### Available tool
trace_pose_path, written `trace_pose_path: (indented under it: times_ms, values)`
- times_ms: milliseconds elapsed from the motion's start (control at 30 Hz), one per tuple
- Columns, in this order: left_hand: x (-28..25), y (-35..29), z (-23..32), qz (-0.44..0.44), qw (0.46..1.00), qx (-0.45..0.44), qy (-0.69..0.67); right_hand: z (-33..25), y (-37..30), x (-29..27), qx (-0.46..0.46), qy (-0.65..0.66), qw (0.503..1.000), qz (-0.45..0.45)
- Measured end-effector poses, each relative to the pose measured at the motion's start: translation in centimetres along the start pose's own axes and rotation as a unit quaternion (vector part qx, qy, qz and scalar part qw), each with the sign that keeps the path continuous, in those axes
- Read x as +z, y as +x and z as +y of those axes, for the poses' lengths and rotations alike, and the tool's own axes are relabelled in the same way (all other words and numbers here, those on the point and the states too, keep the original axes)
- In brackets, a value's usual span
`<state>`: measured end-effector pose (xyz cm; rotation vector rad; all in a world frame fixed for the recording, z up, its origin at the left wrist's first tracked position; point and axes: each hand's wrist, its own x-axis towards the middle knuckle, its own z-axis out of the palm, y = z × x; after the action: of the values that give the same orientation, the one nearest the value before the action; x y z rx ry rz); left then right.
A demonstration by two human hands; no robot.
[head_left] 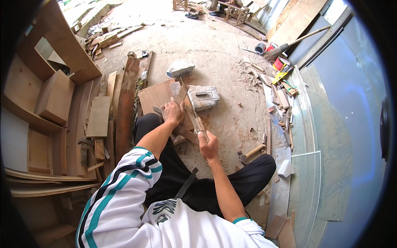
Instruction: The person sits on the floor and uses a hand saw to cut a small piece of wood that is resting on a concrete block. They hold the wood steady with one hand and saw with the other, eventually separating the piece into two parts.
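My right hand (209, 145) is closed round the wooden handle of a saw (190, 106), which points away from me. Its narrow blade runs along the right side of a small piece of wood (180, 96). Pressing on that wood from the left is my left hand (173, 112), fingers bent over it. Beneath lies a wider brown board (154, 98), tilted near my left knee. Just right of the saw sits a rough pale block (204, 98) with a small dark bar (201, 93) on top. Another pale block (180, 68) stands beyond.
A hammer-like tool (252, 153) lies by my right knee. Planks (127, 95) and a wooden cabinet (56, 97) line the left. On the right are wood scraps (283, 101), a broom (276, 53), cans (260, 48) and glass sheets (331, 165).
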<state>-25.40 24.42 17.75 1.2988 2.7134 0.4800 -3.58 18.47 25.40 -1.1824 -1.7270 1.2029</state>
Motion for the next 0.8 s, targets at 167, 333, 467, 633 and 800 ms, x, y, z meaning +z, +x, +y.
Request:
trace_pose_path:
  times_ms: [167, 333, 467, 633, 800]
  values:
    - [0.7, -0.3, 0.1, 0.072, 0.995, 0.072, -0.006, 0.4, 0.0, -0.8, 0.022, -0.013, 1.000, -0.007]
    - [1.4, 6.8, -1.3, 0.034, 0.992, 0.104, -0.064, -0.4, 0.8, -0.6, 0.024, -0.003, 0.999, -0.022]
    - [1.1, 10.2, -3.0, 0.008, 0.983, 0.185, -0.004, -0.9, 0.9, -0.6, 0.019, -0.007, 0.999, -0.029]
    - [0.3, 10.3, -2.8, -0.029, 0.977, 0.212, 0.023, -0.4, 1.1, -0.4, 0.022, 0.001, 1.000, -0.022]
    - [-2.7, 10.2, -0.1, -0.130, 0.972, 0.175, 0.089, -0.5, 1.1, -0.6, 0.019, -0.017, 1.000, -0.018]
